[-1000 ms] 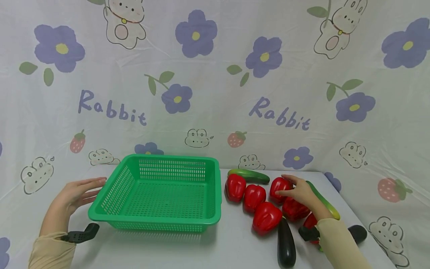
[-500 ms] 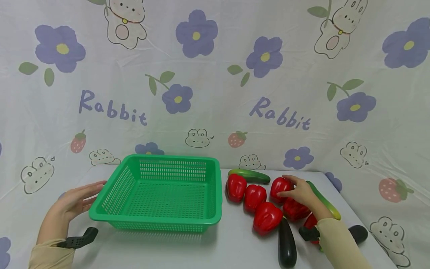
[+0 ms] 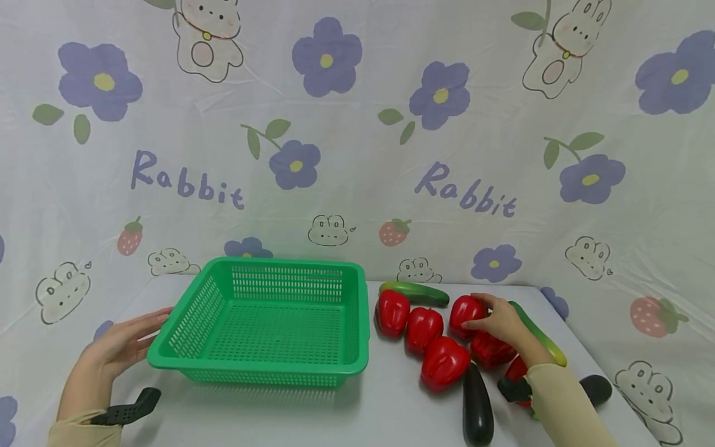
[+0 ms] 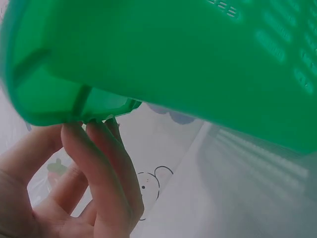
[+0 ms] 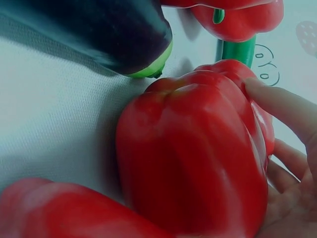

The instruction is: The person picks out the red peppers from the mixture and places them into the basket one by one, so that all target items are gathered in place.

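Observation:
My left hand [image 3: 123,341] is at the left rim of a green plastic basket [image 3: 258,366]. In the left wrist view, its fingertips [image 4: 74,130] touch the underside of the rim, with the fingers only slightly bent. My right hand [image 3: 499,321] holds a red bell pepper [image 3: 462,313] on the table, thumb on the near side and fingers on the far side. Another red bell pepper [image 5: 193,158] fills the middle of the right wrist view, largely covering the held one. In the head view, that nearer pepper sits just below my right hand.
Several more red bell peppers [image 3: 445,365] lie right of the basket. Two dark eggplants [image 3: 478,413] are nearer the front, one mostly behind my right sleeve. A green cucumber [image 3: 414,292] lies at the back, and a long yellow-green vegetable [image 3: 540,335] runs beside my right wrist.
My left hand has slid down and toward me along the basket's left side. My right hand stays at the same pepper, and the basket has not visibly moved.

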A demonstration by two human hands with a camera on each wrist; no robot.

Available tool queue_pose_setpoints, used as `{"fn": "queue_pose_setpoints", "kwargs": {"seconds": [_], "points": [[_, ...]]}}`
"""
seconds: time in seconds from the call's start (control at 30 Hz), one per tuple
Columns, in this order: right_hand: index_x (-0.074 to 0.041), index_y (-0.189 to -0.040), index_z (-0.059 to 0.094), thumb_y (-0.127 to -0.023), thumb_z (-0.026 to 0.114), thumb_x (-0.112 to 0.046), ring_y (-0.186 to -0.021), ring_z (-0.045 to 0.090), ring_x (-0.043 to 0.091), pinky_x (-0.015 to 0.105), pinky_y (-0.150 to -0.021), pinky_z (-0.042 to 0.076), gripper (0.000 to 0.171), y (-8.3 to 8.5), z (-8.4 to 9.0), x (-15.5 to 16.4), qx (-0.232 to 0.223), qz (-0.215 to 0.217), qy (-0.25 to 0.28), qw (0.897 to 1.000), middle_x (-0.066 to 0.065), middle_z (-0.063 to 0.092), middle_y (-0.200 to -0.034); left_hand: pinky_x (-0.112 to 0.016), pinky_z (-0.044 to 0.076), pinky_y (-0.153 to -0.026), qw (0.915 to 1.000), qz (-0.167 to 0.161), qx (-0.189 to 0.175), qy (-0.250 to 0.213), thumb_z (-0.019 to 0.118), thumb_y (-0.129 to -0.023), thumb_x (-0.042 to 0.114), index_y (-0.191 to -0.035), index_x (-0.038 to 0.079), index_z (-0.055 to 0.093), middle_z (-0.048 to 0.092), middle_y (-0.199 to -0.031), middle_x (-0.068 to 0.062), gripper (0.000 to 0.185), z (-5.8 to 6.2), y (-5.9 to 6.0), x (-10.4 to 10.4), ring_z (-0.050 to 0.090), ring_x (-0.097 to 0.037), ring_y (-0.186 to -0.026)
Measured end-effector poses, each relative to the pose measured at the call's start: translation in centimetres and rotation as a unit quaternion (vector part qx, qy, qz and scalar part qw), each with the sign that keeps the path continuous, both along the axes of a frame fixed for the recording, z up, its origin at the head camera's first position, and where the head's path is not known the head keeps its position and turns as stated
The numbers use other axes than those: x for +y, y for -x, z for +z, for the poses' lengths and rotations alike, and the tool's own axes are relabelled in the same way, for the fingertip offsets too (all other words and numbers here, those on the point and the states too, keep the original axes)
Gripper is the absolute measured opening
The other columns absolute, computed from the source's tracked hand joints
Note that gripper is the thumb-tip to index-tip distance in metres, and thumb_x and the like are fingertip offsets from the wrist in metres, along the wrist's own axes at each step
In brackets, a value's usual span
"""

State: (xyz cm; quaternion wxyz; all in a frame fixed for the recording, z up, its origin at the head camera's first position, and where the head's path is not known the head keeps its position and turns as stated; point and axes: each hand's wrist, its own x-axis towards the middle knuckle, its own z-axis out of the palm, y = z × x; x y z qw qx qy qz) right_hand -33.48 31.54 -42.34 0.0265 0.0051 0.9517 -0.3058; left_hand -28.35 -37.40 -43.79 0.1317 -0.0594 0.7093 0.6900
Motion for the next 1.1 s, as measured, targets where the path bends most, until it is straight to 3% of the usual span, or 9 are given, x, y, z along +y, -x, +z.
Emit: {"fn": "queue_pose_setpoints", "kwargs": {"seconds": [0.2,1.1], "points": [[-0.008,-0.139,0.032,-0.071,0.076,-0.029,-0.113,0.042,0.044,0.053,-0.081,0.048,0.083,-0.05,0.13,0.07,-0.006,0.002,-0.006,1.0,0.027,0.043,-0.128,-0.029,0.051,-0.083,0.9991,-0.004,0.002,-0.042,0.055,-0.091,0.028,-0.108,0.033,0.064,0.061,-0.099,0.023,0.02,0.35,-0.66,0.6,0.058,-0.002,-0.091],[-0.007,-0.139,0.031,-0.07,0.076,-0.031,-0.115,0.043,0.045,0.051,-0.08,0.05,0.086,-0.03,-0.12,0.28,0.0,0.002,-0.013,1.0,0.027,0.043,-0.13,-0.028,0.052,-0.081,0.9977,0.0,0.013,-0.066,0.053,-0.092,0.025,-0.106,0.032,0.066,0.062,-0.099,0.023,0.02,0.13,-0.95,0.63,0.06,-0.001,-0.091]]}}
